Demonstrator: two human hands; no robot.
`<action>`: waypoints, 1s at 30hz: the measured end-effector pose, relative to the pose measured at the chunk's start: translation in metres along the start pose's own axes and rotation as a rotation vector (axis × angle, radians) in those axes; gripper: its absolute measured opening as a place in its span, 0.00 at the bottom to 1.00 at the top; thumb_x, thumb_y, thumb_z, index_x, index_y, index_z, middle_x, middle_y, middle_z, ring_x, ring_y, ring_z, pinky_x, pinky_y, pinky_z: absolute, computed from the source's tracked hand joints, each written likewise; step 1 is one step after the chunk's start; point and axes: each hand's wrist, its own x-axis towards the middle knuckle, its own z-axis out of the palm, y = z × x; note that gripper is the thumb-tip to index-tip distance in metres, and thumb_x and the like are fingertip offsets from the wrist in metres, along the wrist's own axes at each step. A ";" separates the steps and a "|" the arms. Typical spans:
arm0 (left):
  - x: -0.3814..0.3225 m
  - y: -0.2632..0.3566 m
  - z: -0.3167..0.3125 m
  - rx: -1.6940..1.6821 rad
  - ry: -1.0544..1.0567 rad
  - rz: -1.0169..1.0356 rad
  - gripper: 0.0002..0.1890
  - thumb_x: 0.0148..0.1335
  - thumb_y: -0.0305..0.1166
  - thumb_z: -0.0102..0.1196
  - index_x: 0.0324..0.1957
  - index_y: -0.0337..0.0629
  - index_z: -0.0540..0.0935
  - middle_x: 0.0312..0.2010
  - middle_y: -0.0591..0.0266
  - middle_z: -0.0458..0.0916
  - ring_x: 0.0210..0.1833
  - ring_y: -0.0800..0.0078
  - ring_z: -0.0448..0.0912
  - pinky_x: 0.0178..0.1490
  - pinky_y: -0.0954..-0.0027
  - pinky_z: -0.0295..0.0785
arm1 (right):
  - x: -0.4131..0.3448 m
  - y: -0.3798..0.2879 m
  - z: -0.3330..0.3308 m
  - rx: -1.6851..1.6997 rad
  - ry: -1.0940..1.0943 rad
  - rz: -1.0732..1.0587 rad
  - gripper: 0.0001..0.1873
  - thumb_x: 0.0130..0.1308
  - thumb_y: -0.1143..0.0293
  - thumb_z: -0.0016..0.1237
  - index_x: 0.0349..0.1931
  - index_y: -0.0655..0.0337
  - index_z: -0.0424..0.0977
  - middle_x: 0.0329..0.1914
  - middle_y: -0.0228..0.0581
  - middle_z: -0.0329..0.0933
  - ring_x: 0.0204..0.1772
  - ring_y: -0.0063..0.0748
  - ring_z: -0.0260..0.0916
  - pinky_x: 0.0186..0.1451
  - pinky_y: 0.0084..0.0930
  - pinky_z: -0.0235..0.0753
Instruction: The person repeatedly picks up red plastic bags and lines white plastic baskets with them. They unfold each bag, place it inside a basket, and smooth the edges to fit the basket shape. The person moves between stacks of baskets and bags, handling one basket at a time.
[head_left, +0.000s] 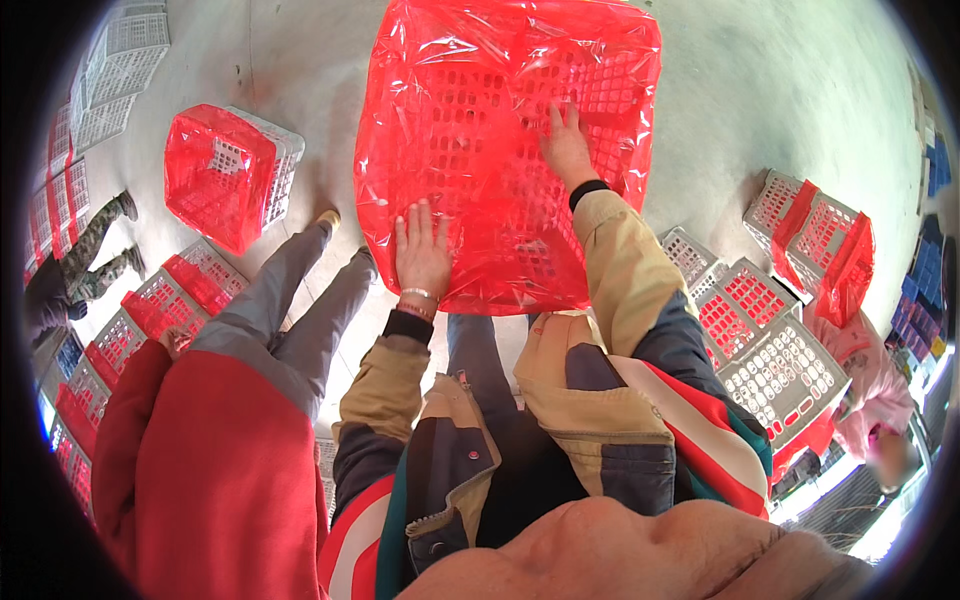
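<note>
A large plastic crate with perforated walls stands before me, lined with a translucent red plastic bag (472, 157) that is folded out over its rim. My left hand (423, 251) lies flat against the bag on the near left side, fingers extended. Deeper inside the crate, my right hand (566, 146) presses the film toward the right wall with its fingers apart. Neither hand grips anything that I can see. Through the red film the crate's rows of holes show, and the film is wrinkled and shiny along the rim.
Another crate with a red liner (221, 172) stands on the concrete floor (315, 90) at left. A person in a red top (225, 480) is close on my left, beside a row of crates (161, 300). Stacked crates (780, 375) and a person in pink (862, 375) are at right.
</note>
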 end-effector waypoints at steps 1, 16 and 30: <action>0.006 -0.003 0.012 0.077 -0.094 -0.004 0.25 0.54 0.38 0.52 0.56 0.45 0.70 0.61 0.48 0.60 0.66 0.55 0.56 0.69 0.54 0.44 | 0.015 0.007 0.015 -0.180 -0.285 -0.062 0.28 0.57 0.63 0.48 0.58 0.59 0.60 0.65 0.50 0.53 0.55 0.49 0.66 0.50 0.43 0.72; -0.061 0.009 -0.017 -0.502 0.055 0.045 0.18 0.55 0.43 0.53 0.43 0.42 0.78 0.41 0.58 0.77 0.49 0.63 0.72 0.64 0.52 0.55 | 0.052 -0.093 0.029 -0.430 -0.437 -0.528 0.22 0.59 0.72 0.39 0.56 0.52 0.66 0.66 0.36 0.54 0.69 0.37 0.49 0.67 0.54 0.47; -0.041 0.022 0.011 -0.586 -0.159 -0.085 0.20 0.56 0.52 0.47 0.28 0.46 0.80 0.26 0.58 0.79 0.36 0.62 0.77 0.51 0.56 0.65 | -0.124 -0.014 0.055 0.336 -1.206 -0.408 0.21 0.61 0.69 0.45 0.56 0.59 0.66 0.57 0.45 0.66 0.57 0.44 0.65 0.61 0.33 0.63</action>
